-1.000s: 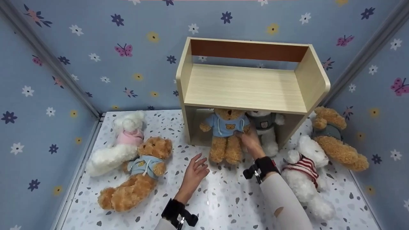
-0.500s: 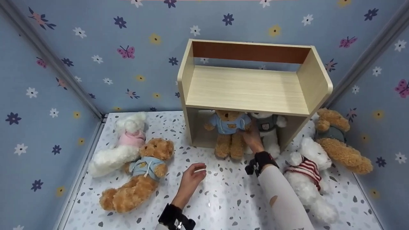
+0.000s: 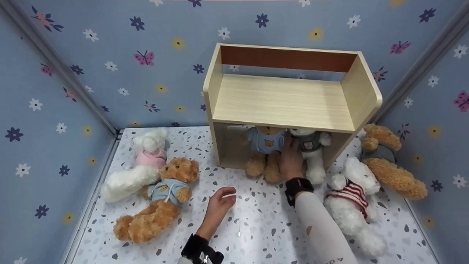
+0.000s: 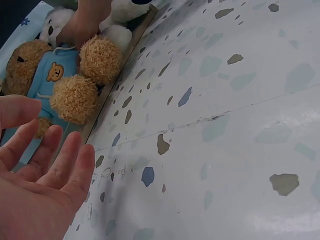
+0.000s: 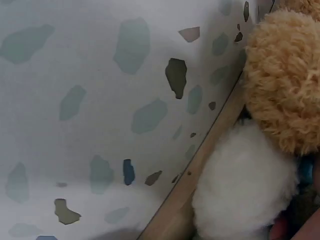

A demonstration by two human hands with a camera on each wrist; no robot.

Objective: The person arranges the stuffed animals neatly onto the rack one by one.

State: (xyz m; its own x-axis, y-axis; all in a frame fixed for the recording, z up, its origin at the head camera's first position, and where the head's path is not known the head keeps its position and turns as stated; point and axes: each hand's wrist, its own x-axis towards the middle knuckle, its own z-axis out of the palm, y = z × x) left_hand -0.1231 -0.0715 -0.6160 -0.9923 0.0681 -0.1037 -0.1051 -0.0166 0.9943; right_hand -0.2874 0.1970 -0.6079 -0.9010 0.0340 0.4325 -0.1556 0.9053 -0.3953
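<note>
Inside the lower compartment of a wooden shelf (image 3: 284,101), a tan teddy bear in a light blue hoodie (image 3: 267,142) sits on the left. Beside it is a white bear in a dark grey top (image 3: 311,143). The upper board hides most of both heads. My right hand (image 3: 292,161) reaches between the two bears, fingers extended and touching them; its fingertips are partly hidden. In the right wrist view, a tan foot (image 5: 285,80) and a white foot (image 5: 245,180) are close up. My left hand (image 3: 218,207) hovers in front of the shelf with loosely bent fingers, holding nothing.
At left lie a white bear in pink (image 3: 150,157) and a brown bear in a blue hoodie (image 3: 168,190). At right lie a white bear in a striped top (image 3: 350,198) and a tan bear in grey (image 3: 381,154). Flowered walls (image 3: 165,66) enclose the speckled table (image 3: 253,227).
The tan bear in the blue hoodie has gone deeper into the compartment. My right hand has moved from its side into the gap, and the grey-topped bear has shifted slightly right. My left hand drew back slightly.
</note>
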